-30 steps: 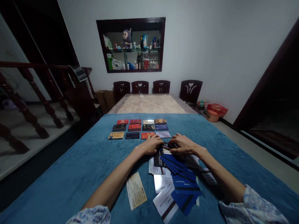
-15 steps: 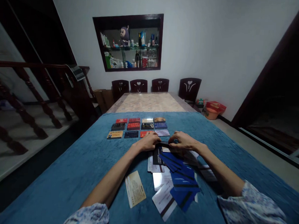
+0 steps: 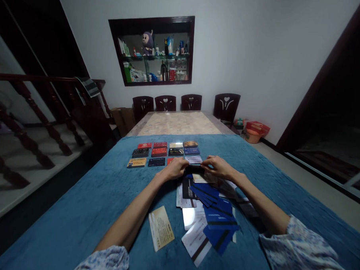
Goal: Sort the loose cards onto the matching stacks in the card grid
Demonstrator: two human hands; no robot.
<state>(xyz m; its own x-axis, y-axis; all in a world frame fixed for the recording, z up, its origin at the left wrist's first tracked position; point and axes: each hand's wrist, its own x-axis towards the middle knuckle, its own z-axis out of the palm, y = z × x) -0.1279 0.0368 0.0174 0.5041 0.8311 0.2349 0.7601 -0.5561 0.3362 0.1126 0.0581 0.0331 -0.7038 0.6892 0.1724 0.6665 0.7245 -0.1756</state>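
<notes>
Between my two hands is a black card (image 3: 194,170), pinched at its left end by my left hand (image 3: 176,169) and at its right end by my right hand (image 3: 218,167). It is raised a little above a loose heap of cards. In that heap lie blue cards (image 3: 221,213), a black card with pale print (image 3: 188,188) and white cards with dark stripes (image 3: 197,241). A cream card (image 3: 161,228) rests apart, left of the heap. Beyond my hands stand rows of stacked cards, among them a red stack (image 3: 159,152) and a lilac one (image 3: 193,160).
A blue cloth (image 3: 105,195) covers the near part of the long table (image 3: 177,122). Several dark chairs (image 3: 226,107) stand around its far end. A stair railing (image 3: 35,104) runs along the left, and an orange bucket (image 3: 252,135) sits on the floor at right.
Both hands have lifted slightly with the black card, which now shows more of its face. The view has shifted a little; the heap and stacks look unchanged.
</notes>
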